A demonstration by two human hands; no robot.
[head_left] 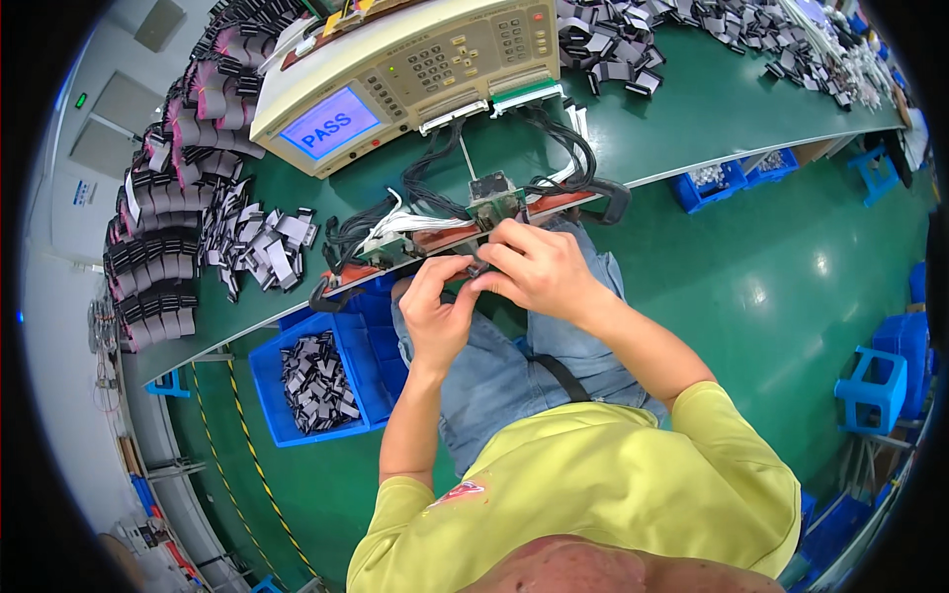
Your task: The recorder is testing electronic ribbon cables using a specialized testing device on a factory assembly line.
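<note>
Just in front of the table's edge my two hands meet, fingers bent and pinched together. My left hand point(440, 306) and my right hand point(534, 265) are both closed on a small dark piece point(478, 267), which looks like a cable connector; most of it is covered by my fingers. Right behind my fingertips stands a test fixture point(494, 201) with a green circuit board. Black wire bundles point(432, 178) run from it to a beige tester point(425, 74) with a lit screen point(329, 123).
Short grey ribbon cables point(265, 247) lie piled on the green table point(643, 128), with stacked bundles point(158, 262) at its left. A blue bin point(265, 381) of similar pieces stands below. Clamps point(615, 201) grip the table edge. Blue stools point(872, 390) stand at right.
</note>
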